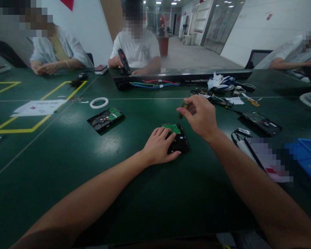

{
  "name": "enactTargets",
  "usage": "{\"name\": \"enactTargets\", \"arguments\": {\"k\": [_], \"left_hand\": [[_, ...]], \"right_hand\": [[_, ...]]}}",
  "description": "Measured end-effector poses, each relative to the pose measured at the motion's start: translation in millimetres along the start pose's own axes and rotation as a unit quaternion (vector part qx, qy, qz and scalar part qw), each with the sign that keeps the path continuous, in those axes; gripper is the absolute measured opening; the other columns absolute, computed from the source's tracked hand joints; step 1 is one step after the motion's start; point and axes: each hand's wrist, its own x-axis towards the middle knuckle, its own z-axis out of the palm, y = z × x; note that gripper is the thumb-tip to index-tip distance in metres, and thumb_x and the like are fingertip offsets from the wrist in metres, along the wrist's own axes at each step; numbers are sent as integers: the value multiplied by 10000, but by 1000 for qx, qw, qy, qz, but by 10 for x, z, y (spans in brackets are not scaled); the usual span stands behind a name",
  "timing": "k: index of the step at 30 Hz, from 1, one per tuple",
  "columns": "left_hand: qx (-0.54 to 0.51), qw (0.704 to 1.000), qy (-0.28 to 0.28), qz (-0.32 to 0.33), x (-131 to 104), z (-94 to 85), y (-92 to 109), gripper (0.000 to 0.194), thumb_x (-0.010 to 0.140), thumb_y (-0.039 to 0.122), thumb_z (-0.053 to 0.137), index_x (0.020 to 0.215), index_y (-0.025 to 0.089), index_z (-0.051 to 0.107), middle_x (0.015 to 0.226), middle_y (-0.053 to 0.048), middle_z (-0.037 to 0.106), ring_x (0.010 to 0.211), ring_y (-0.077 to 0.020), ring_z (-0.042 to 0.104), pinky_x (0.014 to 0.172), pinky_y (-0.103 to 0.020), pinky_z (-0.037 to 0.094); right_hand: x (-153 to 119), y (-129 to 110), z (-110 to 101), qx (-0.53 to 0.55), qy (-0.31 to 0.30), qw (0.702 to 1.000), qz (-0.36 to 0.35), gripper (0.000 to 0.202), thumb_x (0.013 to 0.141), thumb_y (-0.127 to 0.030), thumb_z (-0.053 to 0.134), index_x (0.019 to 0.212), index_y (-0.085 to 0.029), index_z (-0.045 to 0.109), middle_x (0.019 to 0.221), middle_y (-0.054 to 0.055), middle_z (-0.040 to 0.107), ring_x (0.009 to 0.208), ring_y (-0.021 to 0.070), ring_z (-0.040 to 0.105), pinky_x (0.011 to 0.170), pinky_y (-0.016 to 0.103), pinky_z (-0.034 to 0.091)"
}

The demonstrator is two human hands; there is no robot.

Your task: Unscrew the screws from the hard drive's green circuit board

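A hard drive (184, 142) lies on the green table with its green circuit board (174, 128) facing up. My left hand (159, 147) holds it down from the left, fingers across its top and thumb along the near edge, covering part of it. Above the drive's far right side, my right hand (203, 116) pinches a small screwdriver (183, 109) with a dark and yellow handle. The screwdriver points down at the circuit board; whether its tip sits in a screw is too small to tell.
Another hard drive (106, 119) and a white ring (99, 102) lie to the left. On the right are a third drive (260, 122), cables, gloves (220, 81), a phone-like device (266, 159) and a blue bin (309, 159). Across the table a person holds a power screwdriver (123, 60).
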Motion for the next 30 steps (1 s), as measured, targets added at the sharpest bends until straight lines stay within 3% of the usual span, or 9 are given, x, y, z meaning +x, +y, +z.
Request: {"name": "enactTargets", "arguments": {"k": [5, 10, 15, 24, 30], "left_hand": [[-2, 1000, 0, 1, 1, 5, 2, 734, 916, 677, 615, 1451, 176, 580, 1392, -194, 570, 1333, -406, 517, 1156, -601, 414], [-3, 1000, 2, 3, 1, 1, -1, 721, 924, 682, 599, 1446, 185, 582, 1391, -184, 568, 1330, -401, 520, 1160, -598, 409], [6, 1000, -2, 1, 3, 6, 4, 738, 926, 679, 600, 1455, 164, 573, 1391, -197, 570, 1330, -407, 517, 1152, -595, 416], [4, 1000, -1, 1, -4, 20, -3, 732, 932, 677, 590, 1459, 170, 575, 1390, -193, 566, 1334, -412, 510, 1162, -601, 408], [4, 1000, 5, 3, -2, 22, -9, 726, 922, 683, 601, 1451, 186, 580, 1378, -186, 574, 1329, -411, 518, 1144, -605, 423]], "right_hand": [[-27, 16, 15, -13, 18, 1000, 0, 236, 933, -449, 735, 1033, -256, 644, 1008, 78, 670, 860, 263, 638, 777, 426, 549], [10, 26, -31, 83, -46, 995, -8, 237, 944, -237, 656, 1180, -229, 676, 1122, 91, 726, 982, 272, 700, 871, 453, 592], [1, -2, -47, 166, -78, 983, 12, 277, 949, -244, 627, 1219, -257, 689, 1227, 87, 709, 1085, 267, 702, 928, 465, 616], [21, 18, -24, 140, -72, 988, 5, 312, 938, -135, 552, 1199, -245, 682, 1179, 89, 720, 1075, 270, 708, 967, 492, 596], [9, -10, -59, 86, -58, 995, 0, 301, 952, -148, 551, 1216, -229, 671, 1218, 118, 698, 1047, 281, 688, 915, 493, 594]]}}
